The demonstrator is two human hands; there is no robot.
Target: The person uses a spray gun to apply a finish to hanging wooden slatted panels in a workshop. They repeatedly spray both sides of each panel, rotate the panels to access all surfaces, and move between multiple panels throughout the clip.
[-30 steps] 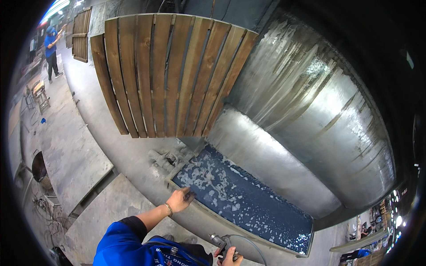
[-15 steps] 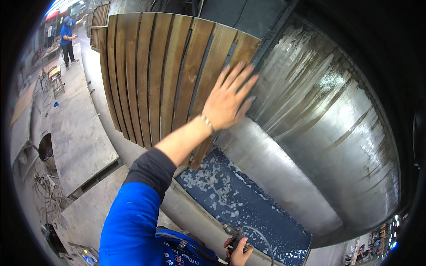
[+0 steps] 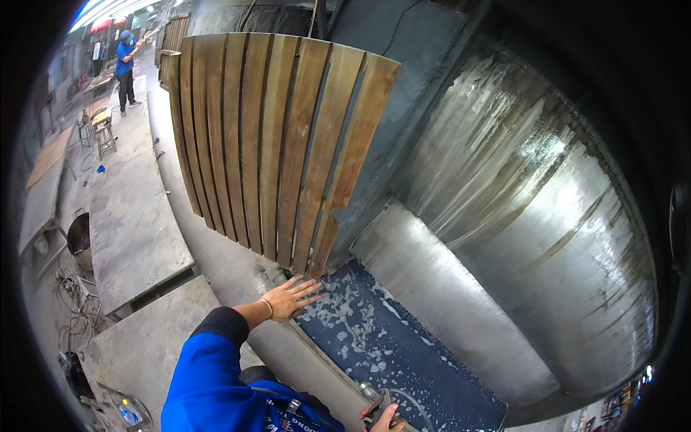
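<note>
A large panel of brown wooden slats stands upright with dark gaps between its slats. My left hand, with a bracelet at the wrist, is just below the panel's lower right end. Its fingers are spread flat, and the fingertips come close to the slat ends; whether they touch is hard to tell. Low in the picture, my right hand grips a metal spray gun with a thin pale hose. The hand is partly cut off by the lower edge.
A trough of dark liquid with pale foam lies at my right, under a wet, streaked metal wall. Grey slabs run along the left. A stool and a person in blue are farther off, with tangled cables nearer.
My left hand has left the face of the right-hand slats and come down to the panel's lower end. The panel appears turned, its right edge farther left. My right hand keeps the spray gun.
</note>
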